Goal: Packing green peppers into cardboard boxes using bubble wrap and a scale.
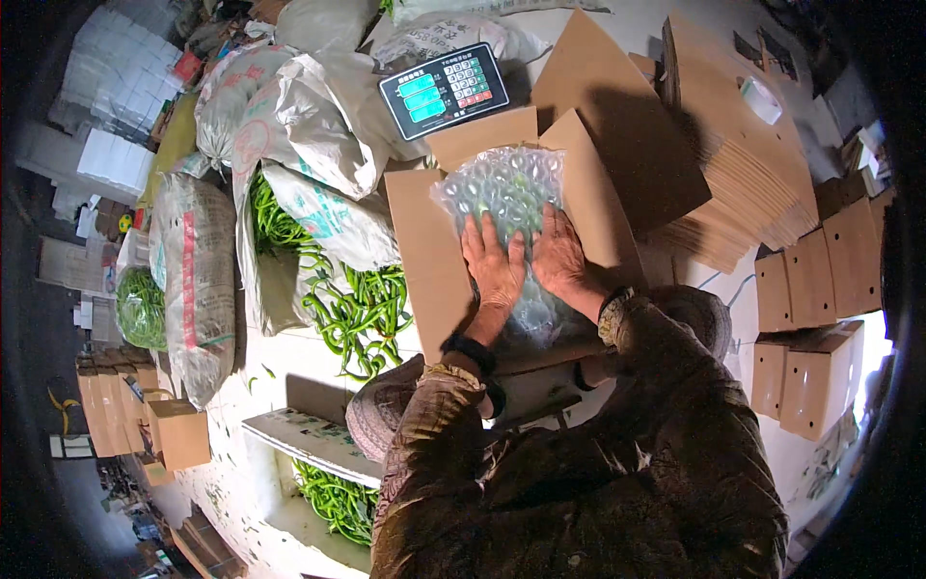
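Between my knees stands an open cardboard box [413, 232] with its flaps spread out. A sheet of clear bubble wrap [497, 179] fills its top, and something green shows faintly through it. Both of my palms press down on the wrap. My left hand [494, 262] lies flat with its fingers apart, pointing away from me. Close beside it, my right hand [564, 253] rests flat too, fingers stretched out. Neither hand grips anything. Just beyond the box, a scale's display panel [444, 92] is lit.
Long green peppers [362, 318] spill from an open woven sack [299, 121] at left. More fill a white foam box [313, 444] near my left leg. Flattened cardboard [762, 174] is stacked at right, by made-up boxes [810, 270]. Another full sack [193, 280] stands far left.
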Available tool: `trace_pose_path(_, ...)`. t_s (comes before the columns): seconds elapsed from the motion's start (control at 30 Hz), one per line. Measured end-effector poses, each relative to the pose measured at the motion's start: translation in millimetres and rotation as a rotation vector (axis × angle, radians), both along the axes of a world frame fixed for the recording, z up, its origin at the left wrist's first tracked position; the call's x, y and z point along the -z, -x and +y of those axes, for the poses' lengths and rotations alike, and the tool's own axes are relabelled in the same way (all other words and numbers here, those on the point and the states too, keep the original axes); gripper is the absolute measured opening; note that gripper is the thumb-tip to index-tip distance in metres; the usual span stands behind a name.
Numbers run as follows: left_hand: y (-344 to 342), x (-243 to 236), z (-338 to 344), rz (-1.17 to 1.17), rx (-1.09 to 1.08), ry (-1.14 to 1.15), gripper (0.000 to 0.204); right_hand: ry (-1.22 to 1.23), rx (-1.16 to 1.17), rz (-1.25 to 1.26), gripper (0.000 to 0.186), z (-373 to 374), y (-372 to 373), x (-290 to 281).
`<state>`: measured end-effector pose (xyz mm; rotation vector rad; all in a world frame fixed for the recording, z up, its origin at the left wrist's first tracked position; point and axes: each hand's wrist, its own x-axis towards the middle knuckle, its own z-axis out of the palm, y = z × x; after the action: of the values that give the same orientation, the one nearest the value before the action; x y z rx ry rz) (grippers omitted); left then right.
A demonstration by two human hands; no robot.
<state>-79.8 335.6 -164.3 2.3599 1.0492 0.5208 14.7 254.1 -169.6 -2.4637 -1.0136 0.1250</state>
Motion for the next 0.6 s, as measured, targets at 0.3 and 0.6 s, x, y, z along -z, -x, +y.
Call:
trace_pose_path(0.3,8,1,9,-0.069,0.029,0.082,0.069,0.471,-0.353,-0.192,0.062,6,-6,-98)
trace_pose_path(0.6,15,7,32,-0.183,0.162,0.47,0.054,0.035,-0.222,-0.004,0.068,27,-4,-20)
